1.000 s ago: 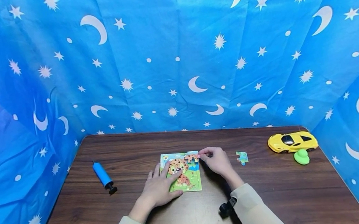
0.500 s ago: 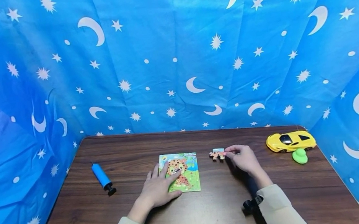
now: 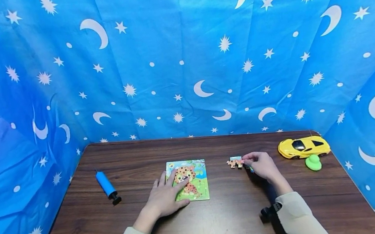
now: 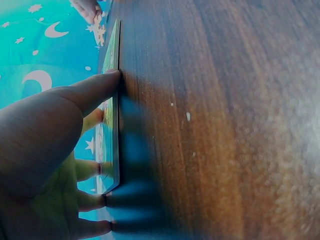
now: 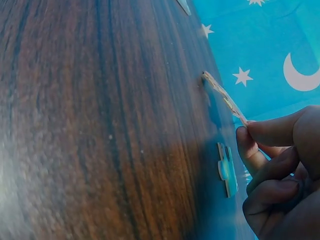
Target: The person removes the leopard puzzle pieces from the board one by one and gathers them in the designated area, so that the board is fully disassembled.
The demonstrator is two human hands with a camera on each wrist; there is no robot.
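Note:
In the head view, my left hand (image 3: 163, 197) rests with spread fingers on the left part of a square leopard jigsaw puzzle board (image 3: 202, 187). The left wrist view shows the thumb (image 4: 95, 90) along the board's near edge. Off to the right of the board, my right hand (image 3: 263, 167) pinches a spotted jigsaw piece (image 3: 233, 163) between thumb and index finger. That piece (image 5: 225, 97) tilts, one end low by the tabletop, in the right wrist view. A second, blue-green jigsaw piece (image 5: 228, 171) lies on the table below the right hand, mostly hidden by it in the head view.
A blue hand pump (image 3: 106, 185) with a black handle lies left of the board. At the right stand a yellow toy car (image 3: 303, 148) and a small green toy (image 3: 313, 163). A blue star-and-moon cloth (image 3: 171, 54) hangs around the wooden table (image 3: 197, 232).
My right hand has carried the spotted piece off the board's upper right corner and over to the right, by the other loose piece. The left hand has stayed on the board.

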